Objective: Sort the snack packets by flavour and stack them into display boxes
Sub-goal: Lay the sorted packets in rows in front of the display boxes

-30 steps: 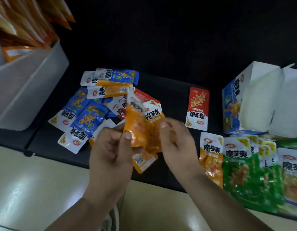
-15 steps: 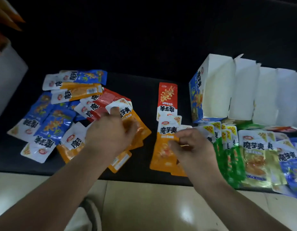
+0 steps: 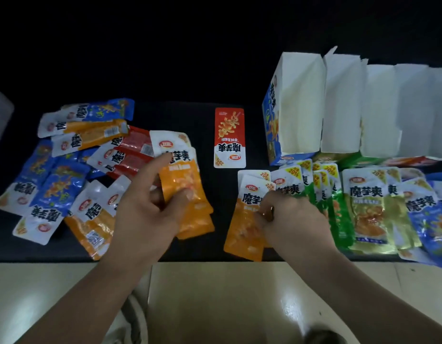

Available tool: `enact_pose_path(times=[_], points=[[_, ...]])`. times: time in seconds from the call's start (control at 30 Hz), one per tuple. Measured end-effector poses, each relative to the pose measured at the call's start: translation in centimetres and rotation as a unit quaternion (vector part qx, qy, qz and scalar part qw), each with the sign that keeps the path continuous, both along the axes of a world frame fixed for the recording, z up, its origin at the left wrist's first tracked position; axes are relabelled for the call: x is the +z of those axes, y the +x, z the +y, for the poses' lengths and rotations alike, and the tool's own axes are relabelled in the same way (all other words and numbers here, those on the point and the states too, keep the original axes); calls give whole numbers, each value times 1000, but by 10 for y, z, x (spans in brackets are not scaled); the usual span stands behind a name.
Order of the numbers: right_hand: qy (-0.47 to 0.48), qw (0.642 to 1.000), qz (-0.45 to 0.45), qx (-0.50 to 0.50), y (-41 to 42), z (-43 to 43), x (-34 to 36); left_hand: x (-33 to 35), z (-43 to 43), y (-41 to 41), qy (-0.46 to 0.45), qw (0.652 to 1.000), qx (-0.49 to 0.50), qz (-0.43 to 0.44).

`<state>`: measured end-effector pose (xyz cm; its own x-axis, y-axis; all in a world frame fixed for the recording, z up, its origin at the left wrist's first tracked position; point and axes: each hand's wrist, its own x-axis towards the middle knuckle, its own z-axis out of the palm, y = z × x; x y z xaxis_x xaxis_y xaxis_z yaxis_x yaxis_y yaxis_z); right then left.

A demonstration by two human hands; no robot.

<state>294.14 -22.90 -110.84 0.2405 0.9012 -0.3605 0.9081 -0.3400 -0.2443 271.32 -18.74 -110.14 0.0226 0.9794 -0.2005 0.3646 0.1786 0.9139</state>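
Lifted since before, glossy orange packets [image 3: 180, 175] are gripped by left fingers [image 3: 157, 167]; right fingers [image 3: 262, 216] pinch orange pile [image 3: 242, 235].

glossy foil packets [image 3: 182, 180], matt white card boxes [image 3: 339, 105], dark cloth [image 3: 207, 90]

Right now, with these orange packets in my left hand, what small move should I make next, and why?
Probably carry the orange packets in your left hand rightward onto the orange pile your right hand holds. They look the same flavour, and that pile lies beside the green packets in the sorted row.
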Motion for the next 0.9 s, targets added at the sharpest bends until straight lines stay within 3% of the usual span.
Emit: enact_pose_path(times=[0.1,0.23,0.33,0.43,0.57,0.63,0.73,0.8,0.9], points=[[25,1000,3,-4,3,4,-1,1,-25,22,-70,992,-60,-81],[215,969,114,-31,13,-1,-10,-28,-30,47,-126,977,-129,-117],[265,953,149,-2,8,-9,-16,-48,-21,59,-12,985,-172,12],[253,956,138,50,-3,-14,-26,-59,-12,59,121,955,-213,167],[239,964,71,88,-7,-8,-33,-57,-16,39,156,944,-236,171],[240,965,31,105,-7,-4,-30,-55,-27,17,191,928,-218,235],[271,955,26,119,-20,3,-25,-55,-44,-28,181,890,-173,380],[282,947,85,126,-41,10,-24,-60,-53,-52,127,870,-156,451],[246,940,196,134,-84,23,-23,-68,-61,-69,68,869,-164,462]])
